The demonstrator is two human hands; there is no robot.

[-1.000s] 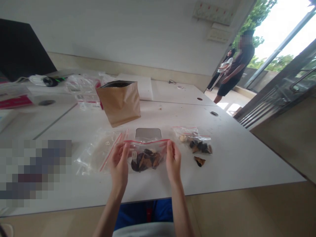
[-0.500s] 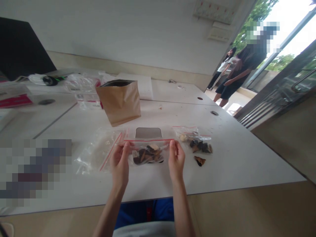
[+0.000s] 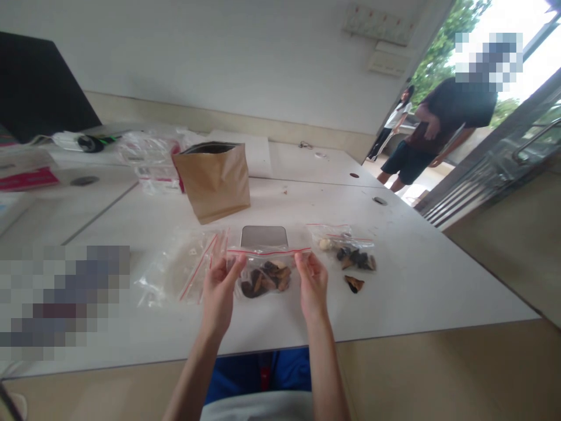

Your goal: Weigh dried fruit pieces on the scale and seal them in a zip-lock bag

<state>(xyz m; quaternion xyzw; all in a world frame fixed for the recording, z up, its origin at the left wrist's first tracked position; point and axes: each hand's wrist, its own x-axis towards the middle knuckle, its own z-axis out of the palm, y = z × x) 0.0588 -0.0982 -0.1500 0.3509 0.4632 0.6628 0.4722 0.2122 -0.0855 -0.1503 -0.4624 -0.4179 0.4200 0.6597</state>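
Note:
Both my hands hold a small clear zip bag (image 3: 267,270) with a red seal line, just above the white table (image 3: 394,280). Dark and tan pieces sit in the bag's bottom. My left hand (image 3: 221,289) pinches the bag's left upper edge. My right hand (image 3: 312,283) pinches the right upper edge. Behind the bag lies a small grey scale (image 3: 263,235). A second filled zip bag (image 3: 346,248) lies to the right, with one loose dark piece (image 3: 354,284) in front of it. Empty zip bags (image 3: 184,266) lie to the left.
An open brown paper pouch (image 3: 214,180) stands behind the scale. More plastic bags (image 3: 146,155) and a dark monitor (image 3: 35,88) are at the far left. Two people (image 3: 438,128) stand by the open doorway at the right. The table's front edge is close to me.
The bag has stayed between my hands while my fingers shifted along its top; its contents resettled. The person in the doorway moved nearer and to the right.

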